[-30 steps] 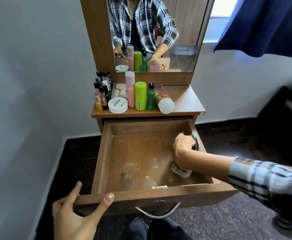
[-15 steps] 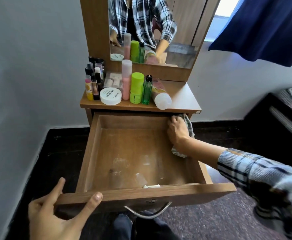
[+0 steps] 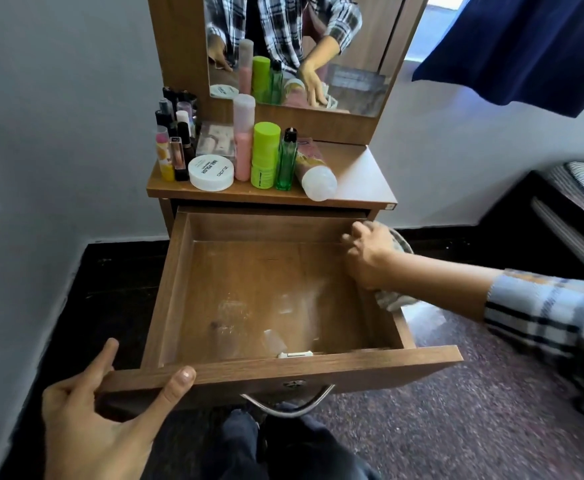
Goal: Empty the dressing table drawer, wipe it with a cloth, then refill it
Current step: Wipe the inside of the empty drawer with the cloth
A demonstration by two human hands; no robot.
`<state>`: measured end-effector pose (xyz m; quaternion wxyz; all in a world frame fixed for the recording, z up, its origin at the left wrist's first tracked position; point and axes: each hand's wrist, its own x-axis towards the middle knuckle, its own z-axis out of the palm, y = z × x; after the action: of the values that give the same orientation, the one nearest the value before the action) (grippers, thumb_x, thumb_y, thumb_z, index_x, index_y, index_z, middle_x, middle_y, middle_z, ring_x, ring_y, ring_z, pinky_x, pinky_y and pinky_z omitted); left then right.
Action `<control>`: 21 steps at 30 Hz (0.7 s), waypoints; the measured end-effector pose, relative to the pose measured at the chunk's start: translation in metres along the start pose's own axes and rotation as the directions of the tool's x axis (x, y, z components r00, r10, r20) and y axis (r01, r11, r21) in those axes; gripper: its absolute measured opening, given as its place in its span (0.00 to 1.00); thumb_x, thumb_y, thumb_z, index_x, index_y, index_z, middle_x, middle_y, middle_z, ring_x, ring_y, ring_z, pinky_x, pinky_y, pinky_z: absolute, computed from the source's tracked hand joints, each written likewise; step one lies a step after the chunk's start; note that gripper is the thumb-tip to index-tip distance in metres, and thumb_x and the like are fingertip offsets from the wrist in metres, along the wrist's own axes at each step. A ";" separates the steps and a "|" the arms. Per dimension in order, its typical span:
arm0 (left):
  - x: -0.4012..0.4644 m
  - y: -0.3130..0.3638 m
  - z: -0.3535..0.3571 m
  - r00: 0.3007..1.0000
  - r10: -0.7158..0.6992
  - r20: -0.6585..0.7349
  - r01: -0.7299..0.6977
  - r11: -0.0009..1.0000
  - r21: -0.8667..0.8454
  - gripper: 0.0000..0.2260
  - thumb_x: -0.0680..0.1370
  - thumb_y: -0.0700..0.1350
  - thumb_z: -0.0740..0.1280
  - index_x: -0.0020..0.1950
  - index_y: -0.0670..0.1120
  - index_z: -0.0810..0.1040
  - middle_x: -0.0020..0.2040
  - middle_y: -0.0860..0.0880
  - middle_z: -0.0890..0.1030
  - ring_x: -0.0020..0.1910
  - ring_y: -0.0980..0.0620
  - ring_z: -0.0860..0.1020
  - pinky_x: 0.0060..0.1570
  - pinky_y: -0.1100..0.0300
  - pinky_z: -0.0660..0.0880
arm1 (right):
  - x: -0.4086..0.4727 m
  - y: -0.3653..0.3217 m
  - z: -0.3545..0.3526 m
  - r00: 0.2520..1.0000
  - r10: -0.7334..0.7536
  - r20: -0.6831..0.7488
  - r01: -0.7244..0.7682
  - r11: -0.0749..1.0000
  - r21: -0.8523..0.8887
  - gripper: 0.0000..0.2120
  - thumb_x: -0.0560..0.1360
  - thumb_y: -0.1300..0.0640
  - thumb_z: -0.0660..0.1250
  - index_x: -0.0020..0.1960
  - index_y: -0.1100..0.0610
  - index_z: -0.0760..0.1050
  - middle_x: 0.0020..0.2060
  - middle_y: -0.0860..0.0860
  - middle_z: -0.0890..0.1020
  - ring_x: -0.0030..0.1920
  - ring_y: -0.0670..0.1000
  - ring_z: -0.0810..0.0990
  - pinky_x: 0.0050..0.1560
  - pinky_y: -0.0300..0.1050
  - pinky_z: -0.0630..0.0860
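A wooden dressing table [image 3: 353, 181] stands against a pale wall, its emptied drawer [image 3: 270, 299] pulled out; the left hand [image 3: 107, 417] clamps its front edge, while the right hand [image 3: 370, 258] bunches a soft, limp cloth [image 3: 392, 299] under curled fingers at the right wall.

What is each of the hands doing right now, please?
Left hand: closed on the front panel of the drawer, thumb on top.
Right hand: closed on the cloth, at the drawer's right wall.
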<state>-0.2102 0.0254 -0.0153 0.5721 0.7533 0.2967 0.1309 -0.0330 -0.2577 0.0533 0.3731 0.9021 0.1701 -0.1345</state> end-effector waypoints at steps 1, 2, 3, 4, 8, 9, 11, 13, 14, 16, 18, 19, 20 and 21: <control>0.000 0.000 -0.001 1.000 0.004 0.004 -0.004 1.000 0.007 0.46 0.45 0.61 0.79 0.63 0.58 0.73 0.61 0.52 0.73 0.60 0.53 0.71 0.65 0.49 0.66 | 0.008 -0.002 -0.001 0.998 0.069 -0.005 -0.069 0.990 -0.121 0.22 0.81 0.54 0.51 0.75 0.56 0.57 0.73 0.55 0.58 0.73 0.56 0.55 0.68 0.44 0.62; 0.001 0.000 -0.001 1.000 0.005 0.010 -0.005 1.000 -0.002 0.47 0.45 0.61 0.79 0.63 0.58 0.73 0.61 0.52 0.73 0.60 0.53 0.71 0.65 0.49 0.66 | 0.017 -0.005 -0.001 0.992 0.114 0.049 -0.101 0.971 -0.216 0.22 0.81 0.52 0.51 0.75 0.53 0.59 0.73 0.53 0.58 0.71 0.56 0.56 0.66 0.48 0.64; 0.000 0.001 -0.001 1.000 0.001 0.015 0.000 1.000 -0.011 0.47 0.44 0.62 0.79 0.63 0.58 0.73 0.61 0.52 0.72 0.60 0.53 0.71 0.66 0.49 0.66 | 0.023 -0.011 0.001 0.988 0.145 0.051 -0.127 0.957 -0.263 0.22 0.81 0.51 0.51 0.74 0.52 0.60 0.72 0.53 0.60 0.70 0.56 0.57 0.63 0.49 0.66; -0.001 0.003 -0.001 1.000 -0.002 0.017 0.003 1.000 -0.021 0.48 0.44 0.63 0.79 0.63 0.58 0.73 0.62 0.52 0.72 0.62 0.52 0.71 0.66 0.49 0.65 | 0.028 -0.018 0.005 0.987 0.160 0.029 -0.146 0.951 -0.274 0.21 0.81 0.51 0.50 0.73 0.52 0.62 0.71 0.53 0.60 0.69 0.57 0.58 0.62 0.50 0.67; -0.008 0.017 -0.002 1.000 0.005 0.030 -0.005 1.000 -0.001 0.47 0.46 0.59 0.77 0.66 0.54 0.72 0.63 0.50 0.72 0.63 0.49 0.70 0.67 0.48 0.64 | 0.035 -0.031 0.020 0.986 0.146 -0.085 -0.168 0.894 -0.416 0.22 0.80 0.49 0.54 0.74 0.53 0.61 0.72 0.53 0.58 0.69 0.59 0.56 0.64 0.50 0.63; -0.010 0.020 -0.002 0.999 0.005 0.040 -0.005 1.000 0.014 0.47 0.47 0.59 0.77 0.66 0.54 0.72 0.63 0.50 0.72 0.63 0.48 0.70 0.67 0.48 0.64 | 0.037 -0.035 0.025 0.986 0.148 -0.077 -0.167 0.873 -0.458 0.24 0.80 0.48 0.56 0.74 0.52 0.59 0.72 0.53 0.57 0.70 0.60 0.55 0.65 0.51 0.61; -0.011 0.023 -0.003 0.999 0.006 0.040 -0.008 0.999 0.032 0.47 0.48 0.57 0.78 0.67 0.52 0.72 0.63 0.49 0.72 0.63 0.48 0.71 0.67 0.48 0.64 | 0.041 -0.042 0.030 0.988 0.144 -0.057 -0.153 0.863 -0.481 0.28 0.79 0.48 0.59 0.76 0.52 0.55 0.74 0.51 0.54 0.71 0.59 0.53 0.67 0.53 0.59; -0.009 0.022 -0.004 0.999 0.000 0.047 -0.002 0.999 0.042 0.47 0.49 0.57 0.78 0.67 0.53 0.72 0.63 0.48 0.72 0.62 0.47 0.71 0.66 0.47 0.65 | 0.039 -0.048 0.032 0.987 0.147 -0.068 -0.161 0.873 -0.460 0.31 0.79 0.47 0.59 0.77 0.53 0.51 0.75 0.51 0.52 0.73 0.57 0.51 0.68 0.52 0.57; -0.008 0.021 -0.005 0.999 -0.003 0.046 0.001 0.999 0.042 0.47 0.48 0.57 0.78 0.67 0.53 0.71 0.63 0.49 0.72 0.62 0.47 0.71 0.66 0.46 0.65 | 0.037 -0.049 0.032 0.985 0.156 -0.074 -0.172 0.882 -0.439 0.32 0.79 0.47 0.59 0.77 0.53 0.50 0.75 0.51 0.52 0.73 0.57 0.51 0.69 0.52 0.57; -0.006 0.022 -0.005 0.998 -0.014 0.055 0.012 0.999 0.033 0.48 0.47 0.59 0.78 0.67 0.53 0.71 0.63 0.49 0.71 0.62 0.47 0.71 0.66 0.45 0.66 | 0.028 -0.052 0.027 0.985 0.154 -0.077 -0.172 0.871 -0.460 0.30 0.78 0.46 0.59 0.76 0.52 0.52 0.74 0.52 0.54 0.72 0.58 0.52 0.67 0.52 0.59; -0.006 0.025 -0.005 0.998 -0.014 0.069 0.011 0.999 0.038 0.48 0.47 0.59 0.78 0.67 0.52 0.71 0.62 0.48 0.71 0.62 0.47 0.71 0.66 0.45 0.67 | 0.015 -0.056 0.030 0.995 0.095 -0.023 -0.096 0.903 -0.420 0.28 0.79 0.46 0.57 0.76 0.53 0.54 0.74 0.53 0.57 0.71 0.57 0.54 0.66 0.50 0.59; -0.006 0.025 -0.005 0.997 -0.005 0.071 0.002 0.999 0.044 0.48 0.48 0.58 0.78 0.67 0.51 0.72 0.62 0.48 0.71 0.62 0.46 0.71 0.66 0.46 0.66 | 0.002 -0.062 0.033 0.993 0.098 0.067 -0.064 0.918 -0.392 0.27 0.80 0.45 0.55 0.76 0.52 0.56 0.74 0.51 0.59 0.71 0.56 0.55 0.67 0.47 0.58; -0.007 0.027 -0.006 0.997 0.004 0.071 -0.007 0.999 0.042 0.47 0.49 0.57 0.78 0.67 0.50 0.72 0.62 0.47 0.71 0.62 0.46 0.71 0.66 0.46 0.66 | -0.014 -0.066 0.029 0.991 0.119 0.066 -0.088 0.931 -0.353 0.25 0.78 0.40 0.54 0.73 0.47 0.62 0.71 0.45 0.65 0.70 0.53 0.57 0.67 0.43 0.58; -0.008 0.028 -0.006 0.998 0.008 0.069 -0.011 0.999 0.038 0.47 0.49 0.57 0.78 0.67 0.50 0.72 0.62 0.47 0.71 0.62 0.46 0.71 0.66 0.47 0.66 | -0.032 -0.064 0.023 0.973 0.228 -0.022 -0.224 0.932 -0.285 0.25 0.72 0.31 0.54 0.65 0.39 0.72 0.64 0.37 0.73 0.66 0.48 0.60 0.64 0.37 0.58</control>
<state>-0.2112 0.0207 0.0139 0.5668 0.7697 0.2757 0.1016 -0.0902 -0.2384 0.0097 0.5133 0.8516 0.0807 -0.0699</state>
